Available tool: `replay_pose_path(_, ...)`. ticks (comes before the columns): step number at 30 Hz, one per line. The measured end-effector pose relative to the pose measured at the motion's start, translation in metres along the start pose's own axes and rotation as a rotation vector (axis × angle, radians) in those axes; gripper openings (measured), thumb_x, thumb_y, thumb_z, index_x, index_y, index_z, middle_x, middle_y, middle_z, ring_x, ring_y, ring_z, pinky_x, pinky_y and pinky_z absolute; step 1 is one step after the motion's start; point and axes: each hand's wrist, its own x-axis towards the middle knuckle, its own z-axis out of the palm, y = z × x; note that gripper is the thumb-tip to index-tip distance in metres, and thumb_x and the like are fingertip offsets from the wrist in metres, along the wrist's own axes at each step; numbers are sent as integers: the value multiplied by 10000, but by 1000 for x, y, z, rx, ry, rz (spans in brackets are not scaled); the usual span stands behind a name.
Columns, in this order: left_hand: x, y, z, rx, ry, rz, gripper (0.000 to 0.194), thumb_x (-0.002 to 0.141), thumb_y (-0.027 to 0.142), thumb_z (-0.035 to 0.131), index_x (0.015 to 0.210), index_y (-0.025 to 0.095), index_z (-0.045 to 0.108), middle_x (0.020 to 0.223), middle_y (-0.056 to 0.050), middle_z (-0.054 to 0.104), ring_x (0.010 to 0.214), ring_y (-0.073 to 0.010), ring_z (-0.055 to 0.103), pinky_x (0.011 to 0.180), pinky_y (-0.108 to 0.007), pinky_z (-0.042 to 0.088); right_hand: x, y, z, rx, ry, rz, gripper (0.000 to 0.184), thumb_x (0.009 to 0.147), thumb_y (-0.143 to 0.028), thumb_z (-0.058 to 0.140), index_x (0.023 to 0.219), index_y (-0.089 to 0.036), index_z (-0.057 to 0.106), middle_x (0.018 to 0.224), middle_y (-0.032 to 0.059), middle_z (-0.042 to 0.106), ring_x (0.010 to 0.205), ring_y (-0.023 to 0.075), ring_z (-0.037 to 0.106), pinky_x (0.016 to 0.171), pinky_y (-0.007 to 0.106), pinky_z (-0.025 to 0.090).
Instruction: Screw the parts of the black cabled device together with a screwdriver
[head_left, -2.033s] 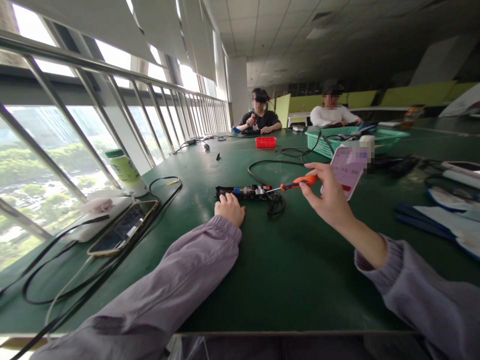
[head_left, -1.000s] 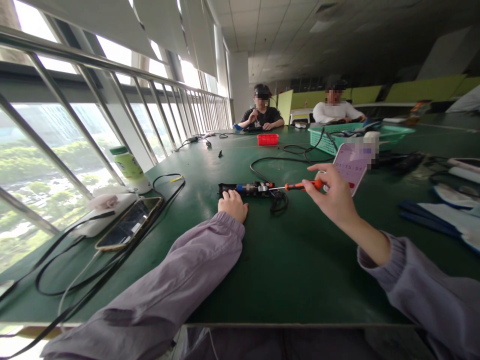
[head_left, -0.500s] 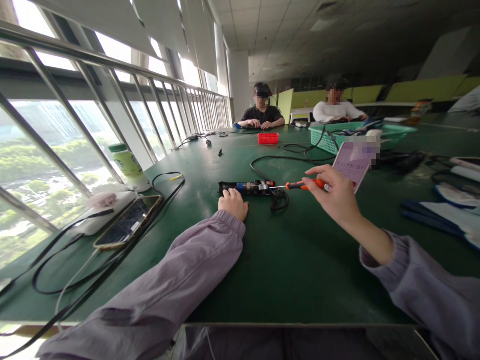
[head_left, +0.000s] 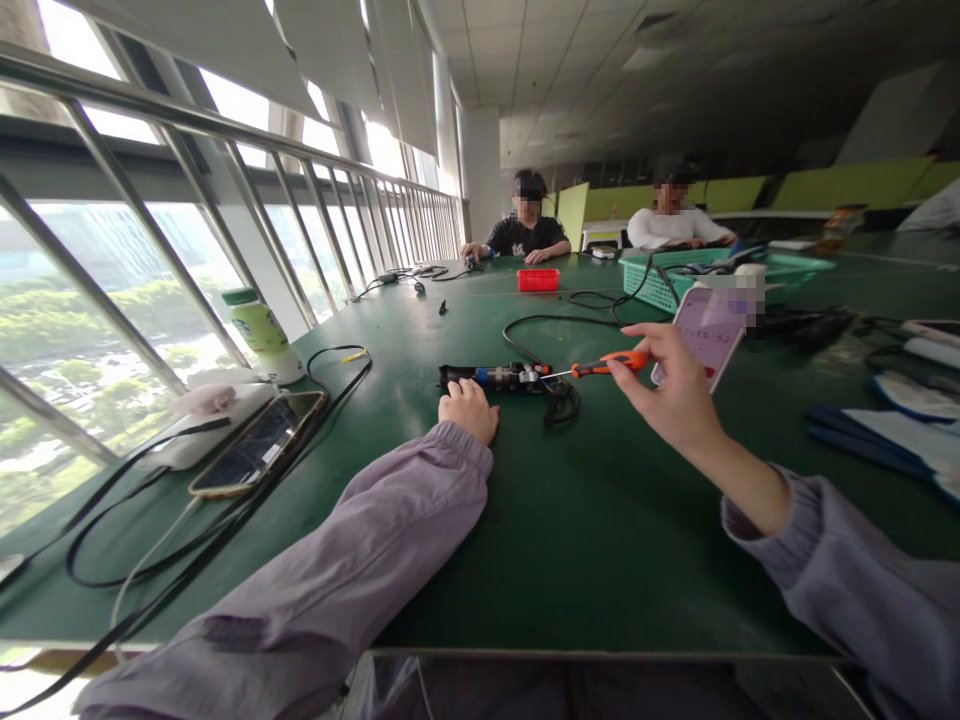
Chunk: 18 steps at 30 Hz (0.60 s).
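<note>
Lying across the green table is a black cylindrical device [head_left: 495, 379] with a blue band and a silver-coloured part near its right end. My left hand [head_left: 469, 408] grips its left half from the near side, fingers curled over the top. Between the thumb and fingers of my right hand [head_left: 675, 385] is an orange and black screwdriver [head_left: 611, 364]. Its thin shaft points left, and the tip meets or nearly meets the device's right end; exact contact is too small to tell. A small black cable loop [head_left: 562, 402] hangs from that end.
Behind my right hand stands a phone [head_left: 709, 330] showing a timer, by a green basket [head_left: 652, 283]. A red tray [head_left: 538, 280] sits farther back. At left are a bottle [head_left: 261, 335], a phone [head_left: 259, 445] and cables. Two people sit across the table.
My right thumb has shifted down and left along the screwdriver handle, and the fingers have moved slightly. My left hand and the device stay put. A person opposite has moved one hand outward.
</note>
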Motion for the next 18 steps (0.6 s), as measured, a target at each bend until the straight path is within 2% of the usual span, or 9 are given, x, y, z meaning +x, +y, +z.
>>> replay_pose_path(3,0,1,-2,20,-26,-11,557,895,361,407,1288,-34,406,1253,-235,486,1166,-319,436,861,-372,444,1,-1,0,8,57,-54,348,743,-259,598,1071,-216,491,834,30,579,761,191,585,750,366,469)
replay_pose_path(7,0,1,-3,50,-53,-22,568,903,375,388,1309,-23,385,1284,-222,469,1181,-301,426,885,-356,435,0,-2,-2,-14,-51,22,171,780,-322,585,914,-222,550,583,-36,510,558,153,533,663,339,454)
replay_pose_path(10,0,2,-3,58,-59,-22,585,905,382,383,1320,-29,371,1297,-220,460,1185,-300,421,892,-353,432,-2,-1,-2,-11,-103,55,153,807,-352,562,886,-222,560,502,-58,445,498,142,493,639,333,446)
replay_pose_path(15,0,2,-3,59,-61,-12,589,908,379,376,1325,-37,364,1298,-219,457,1181,-303,421,886,-351,432,-1,-1,-1,17,37,-58,379,744,-272,610,1098,-209,493,833,31,574,735,180,584,743,353,470)
replay_pose_path(16,0,2,-3,60,-61,-13,589,908,380,376,1324,-37,365,1298,-220,457,1182,-303,420,885,-350,432,0,-2,-1,12,27,-53,366,745,-270,607,1089,-208,499,815,26,577,721,178,583,741,355,469)
replay_pose_path(18,-1,2,-4,61,-62,-16,585,906,379,379,1320,-35,372,1293,-221,460,1182,-301,421,883,-349,431,0,-2,-1,-22,-30,-9,252,763,-292,597,995,-210,542,650,-14,556,617,165,558,716,359,458)
